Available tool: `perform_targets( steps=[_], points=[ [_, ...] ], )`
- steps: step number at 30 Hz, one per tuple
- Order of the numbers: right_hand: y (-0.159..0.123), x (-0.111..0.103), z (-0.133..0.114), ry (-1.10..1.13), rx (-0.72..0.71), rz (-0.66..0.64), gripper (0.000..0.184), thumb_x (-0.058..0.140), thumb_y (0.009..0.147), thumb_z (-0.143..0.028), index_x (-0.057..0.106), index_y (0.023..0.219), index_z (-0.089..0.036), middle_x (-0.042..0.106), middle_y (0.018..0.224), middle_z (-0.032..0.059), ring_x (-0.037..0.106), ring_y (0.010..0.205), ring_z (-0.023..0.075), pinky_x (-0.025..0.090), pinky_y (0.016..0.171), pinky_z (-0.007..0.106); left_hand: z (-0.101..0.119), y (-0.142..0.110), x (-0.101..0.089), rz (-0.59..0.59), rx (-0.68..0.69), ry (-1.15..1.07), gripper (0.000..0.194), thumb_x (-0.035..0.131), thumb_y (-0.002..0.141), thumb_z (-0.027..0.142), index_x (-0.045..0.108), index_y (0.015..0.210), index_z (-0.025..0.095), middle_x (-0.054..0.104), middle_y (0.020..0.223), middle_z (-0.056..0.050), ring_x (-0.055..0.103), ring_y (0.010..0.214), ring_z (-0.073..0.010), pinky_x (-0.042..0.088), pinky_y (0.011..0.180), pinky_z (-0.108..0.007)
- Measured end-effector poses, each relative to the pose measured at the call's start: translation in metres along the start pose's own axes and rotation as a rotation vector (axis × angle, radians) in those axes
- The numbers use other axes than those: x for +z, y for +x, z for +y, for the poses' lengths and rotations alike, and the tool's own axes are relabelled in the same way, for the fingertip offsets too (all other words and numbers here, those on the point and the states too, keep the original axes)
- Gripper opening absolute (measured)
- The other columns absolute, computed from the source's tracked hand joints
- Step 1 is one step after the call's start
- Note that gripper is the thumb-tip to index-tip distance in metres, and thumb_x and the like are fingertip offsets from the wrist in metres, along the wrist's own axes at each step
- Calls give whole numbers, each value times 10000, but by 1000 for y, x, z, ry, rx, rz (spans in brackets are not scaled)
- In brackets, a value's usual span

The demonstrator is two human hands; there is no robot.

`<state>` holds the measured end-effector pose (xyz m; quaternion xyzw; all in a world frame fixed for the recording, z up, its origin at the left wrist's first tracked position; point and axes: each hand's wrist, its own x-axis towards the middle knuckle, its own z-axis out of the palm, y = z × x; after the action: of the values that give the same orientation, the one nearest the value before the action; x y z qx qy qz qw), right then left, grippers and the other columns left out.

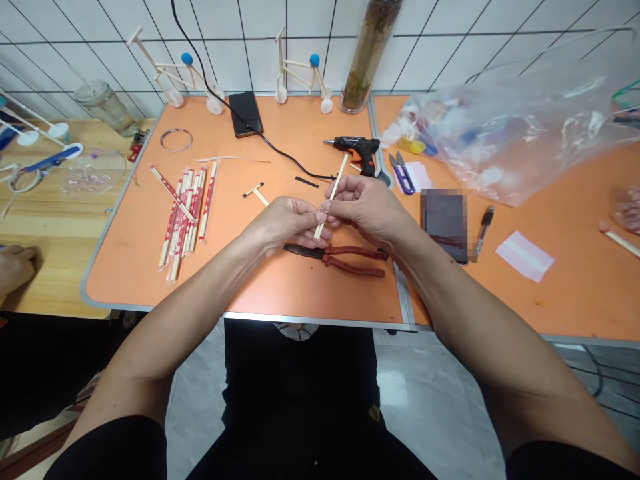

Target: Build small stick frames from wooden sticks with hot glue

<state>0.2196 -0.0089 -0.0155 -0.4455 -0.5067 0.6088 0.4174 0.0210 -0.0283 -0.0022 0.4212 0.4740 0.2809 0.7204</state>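
Above the orange table, my left hand (285,223) and my right hand (367,205) meet, both closed with fingertips pinching pale wooden chopsticks (339,179). The chopsticks slant upward, away from me; I cannot tell whether they are one or two. Just below my hands lie red-handled pliers (353,252), their dark jaws partly under my left hand. Beyond my right hand rests a black hot glue gun (357,148). A small T-shaped stick piece (257,192) with dark ends lies beyond my left hand, near a short black strip (307,182).
Wrapped chopsticks (186,210) lie in a pile at left. Two stick models (295,65) with blue balls stand against the tiled wall, near a phone (245,115) and a tall jar (367,60). Purple snips (404,175) and a plastic bag (505,133) lie right. Another person's hand (17,267) rests far left.
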Motion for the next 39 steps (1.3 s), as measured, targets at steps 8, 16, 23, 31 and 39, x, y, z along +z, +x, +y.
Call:
perform_targets(
  steps=[8, 16, 23, 31, 39],
  points=[
    [2, 3, 4, 56, 23, 26, 441, 1089, 616, -260, 705, 825, -208, 689, 643, -32, 656, 537, 116, 577, 498, 226, -2, 2, -4, -24, -37, -36, 152, 928, 898, 235, 854, 924, 105, 862, 901, -141, 830, 726, -188, 652, 710, -255],
    [2, 3, 4, 44, 36, 16, 411, 1074, 656, -241, 702, 824, -202, 703, 655, -20, 651, 543, 114, 562, 509, 225, -3, 2, -5, -21, -36, -22, 157, 915, 905, 257, 839, 891, 120, 863, 892, -124, 832, 740, -181, 646, 711, -247],
    [1, 3, 2, -20, -1, -12, 445, 1075, 701, -405, 708, 869, -216, 702, 685, -9, 651, 586, 134, 574, 546, 262, 3, -2, 1, 34, -49, 0, 118, 893, 899, 172, 803, 851, 112, 843, 814, -112, 811, 678, -170, 630, 688, -243],
    [-13, 6, 1, -617, -515, 188, 236, 816, 985, -456, 697, 920, -263, 747, 847, 28, 658, 733, 195, 549, 711, 354, 5, 4, -10, 186, 86, -159, 194, 935, 856, 242, 774, 870, 133, 861, 875, -111, 839, 749, -193, 660, 733, -265],
    [-17, 15, 17, -1096, -812, 102, 92, 693, 1067, -321, 716, 1064, -231, 773, 1016, 99, 698, 904, 255, 509, 781, 384, 5, 7, -12, 254, 139, -226, 204, 922, 865, 226, 739, 829, 143, 831, 812, -70, 813, 715, -153, 650, 689, -217]
  ],
)
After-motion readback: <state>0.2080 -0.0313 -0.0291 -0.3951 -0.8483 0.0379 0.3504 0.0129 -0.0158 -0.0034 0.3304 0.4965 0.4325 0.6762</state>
